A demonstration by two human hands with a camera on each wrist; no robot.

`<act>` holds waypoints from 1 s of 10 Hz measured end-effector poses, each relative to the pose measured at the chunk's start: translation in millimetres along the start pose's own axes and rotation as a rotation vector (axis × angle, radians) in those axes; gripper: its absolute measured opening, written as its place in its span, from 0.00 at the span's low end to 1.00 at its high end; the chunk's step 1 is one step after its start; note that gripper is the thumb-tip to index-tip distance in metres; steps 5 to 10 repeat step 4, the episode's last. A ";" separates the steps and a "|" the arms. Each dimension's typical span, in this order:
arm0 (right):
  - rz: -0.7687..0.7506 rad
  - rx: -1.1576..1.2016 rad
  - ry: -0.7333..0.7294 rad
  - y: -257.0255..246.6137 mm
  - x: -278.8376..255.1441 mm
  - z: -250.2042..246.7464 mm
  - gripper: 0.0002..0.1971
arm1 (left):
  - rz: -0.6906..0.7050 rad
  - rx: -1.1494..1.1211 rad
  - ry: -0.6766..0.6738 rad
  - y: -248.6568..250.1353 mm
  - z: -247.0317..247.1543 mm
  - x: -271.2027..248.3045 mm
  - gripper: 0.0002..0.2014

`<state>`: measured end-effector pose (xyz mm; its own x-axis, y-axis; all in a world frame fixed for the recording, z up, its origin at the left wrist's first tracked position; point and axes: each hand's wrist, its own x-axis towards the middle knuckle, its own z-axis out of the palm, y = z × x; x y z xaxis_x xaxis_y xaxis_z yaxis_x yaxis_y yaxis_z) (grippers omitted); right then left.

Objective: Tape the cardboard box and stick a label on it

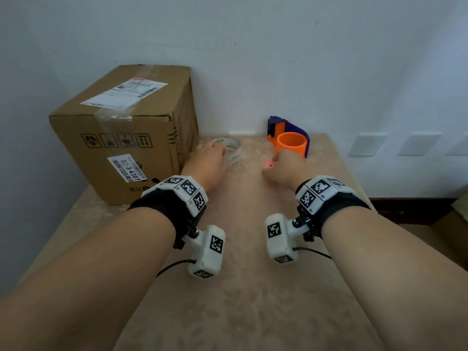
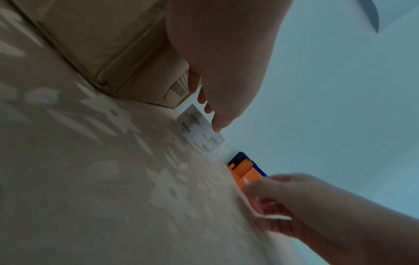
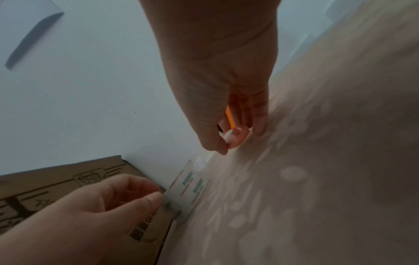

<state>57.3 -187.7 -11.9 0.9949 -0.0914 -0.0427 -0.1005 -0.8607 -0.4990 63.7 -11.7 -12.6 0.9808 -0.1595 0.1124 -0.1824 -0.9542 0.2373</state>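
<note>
Beside the cardboard box [image 1: 121, 127], tape roll [image 1: 231, 154] at left hand [image 1: 206, 164] grip.

Black fabric bands are being worn on both bare forearms [image 1: 83, 252]. White blocks printed with black square-patterned markers [image 1: 188, 186] are being carried on each band. A white camera housing [image 1: 208, 252], marked likewise, is being hung beneath each wrist, a black cable [image 1: 174, 265] trailing behind.
</note>
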 end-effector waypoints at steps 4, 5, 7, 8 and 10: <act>0.002 -0.005 0.033 -2.2 9.5 -1.1 0.14 | 0.016 -0.015 -0.015 0.8 -8.7 -1.4 0.15; 0.002 -0.005 0.033 -2.2 9.5 -1.1 0.14 | 0.016 -0.015 -0.015 0.8 -8.7 -1.4 0.15; 0.002 -0.005 0.033 -2.2 9.5 -1.1 0.14 | 0.016 -0.015 -0.015 0.8 -8.7 -1.4 0.15; 0.002 -0.005 0.033 -2.2 9.5 -1.1 0.14 | 0.016 -0.015 -0.015 0.8 -8.7 -1.4 0.15; 0.002 -0.005 0.033 -2.2 9.5 -1.1 0.14 | 0.016 -0.015 -0.015 0.8 -8.7 -1.4 0.15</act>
